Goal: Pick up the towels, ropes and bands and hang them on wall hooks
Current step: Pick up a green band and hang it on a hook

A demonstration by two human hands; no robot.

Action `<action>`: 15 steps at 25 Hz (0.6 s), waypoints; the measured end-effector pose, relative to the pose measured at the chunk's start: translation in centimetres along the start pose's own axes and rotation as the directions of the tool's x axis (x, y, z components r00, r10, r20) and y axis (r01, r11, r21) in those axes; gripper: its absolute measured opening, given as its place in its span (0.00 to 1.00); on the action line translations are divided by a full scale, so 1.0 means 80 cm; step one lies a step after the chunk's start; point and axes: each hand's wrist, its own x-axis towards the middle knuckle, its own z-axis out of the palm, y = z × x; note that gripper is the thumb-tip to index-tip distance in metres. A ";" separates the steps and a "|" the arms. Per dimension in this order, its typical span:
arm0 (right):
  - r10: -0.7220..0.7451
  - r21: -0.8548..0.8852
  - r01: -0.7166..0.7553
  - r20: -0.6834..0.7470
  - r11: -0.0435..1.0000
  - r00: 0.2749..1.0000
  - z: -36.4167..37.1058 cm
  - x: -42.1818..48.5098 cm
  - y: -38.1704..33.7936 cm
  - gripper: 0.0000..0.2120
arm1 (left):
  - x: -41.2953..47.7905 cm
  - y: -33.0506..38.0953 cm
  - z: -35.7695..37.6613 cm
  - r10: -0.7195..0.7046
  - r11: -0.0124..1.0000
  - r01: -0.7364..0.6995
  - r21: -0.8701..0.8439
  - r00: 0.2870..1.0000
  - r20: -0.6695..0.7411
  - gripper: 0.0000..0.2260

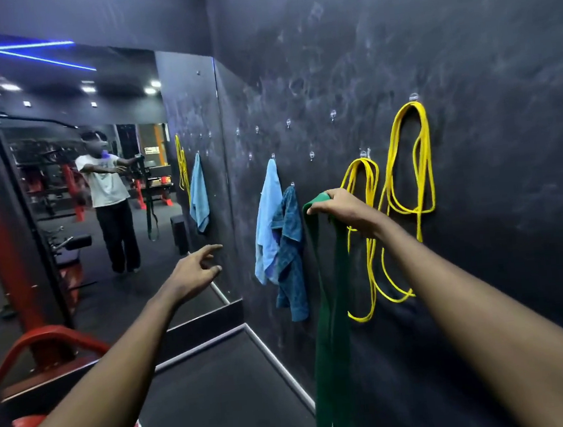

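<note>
Head view: right hand (345,210) grips green band (332,329), seemingly before yellow ropes (408,153), beside towels (270,214); left hand (189,273) spread.

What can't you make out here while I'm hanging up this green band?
- Head view: the bottom edge cuts off the lower end of the green band.
- Head view: the right hand covers part of the left yellow rope.
- Head view: the clear wall hooks are too small to show shape.

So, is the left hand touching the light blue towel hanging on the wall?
Apart. The head view shows the left hand open in the air, and a clear gap separates it from the light blue towel on its hook.
</note>
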 end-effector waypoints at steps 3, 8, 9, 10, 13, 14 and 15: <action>-0.025 -0.031 0.024 -0.011 0.999 1.000 0.027 0.101 0.012 0.08 | 0.106 -0.035 0.003 0.008 1.000 -0.008 0.000 1.000 0.009 0.23; -0.055 -0.065 0.051 -0.057 0.997 0.997 0.084 0.268 0.026 0.09 | 0.265 -0.116 -0.001 0.033 0.999 -0.033 -0.015 0.999 0.020 0.23; -0.049 -0.074 0.045 -0.049 0.996 0.998 0.099 0.302 0.025 0.08 | 0.298 -0.134 -0.004 0.030 1.000 -0.030 -0.004 0.999 0.032 0.23; -0.045 -0.076 0.043 -0.035 0.996 0.998 0.114 0.337 0.026 0.08 | 0.331 -0.153 -0.008 0.025 1.000 -0.025 0.002 0.999 0.037 0.23; -0.060 -0.049 0.057 -0.048 0.997 0.997 0.157 0.443 0.029 0.09 | 0.436 -0.203 -0.020 0.018 0.999 -0.017 -0.027 1.000 0.020 0.23; -0.062 -0.048 0.060 -0.046 0.997 0.997 0.171 0.478 0.032 0.09 | 0.469 -0.219 -0.020 0.018 0.999 -0.017 -0.029 1.000 0.020 0.23; -0.057 -0.054 0.055 -0.038 0.997 0.998 0.181 0.508 0.036 0.10 | 0.498 -0.232 -0.020 0.022 0.999 -0.021 -0.023 0.999 0.023 0.23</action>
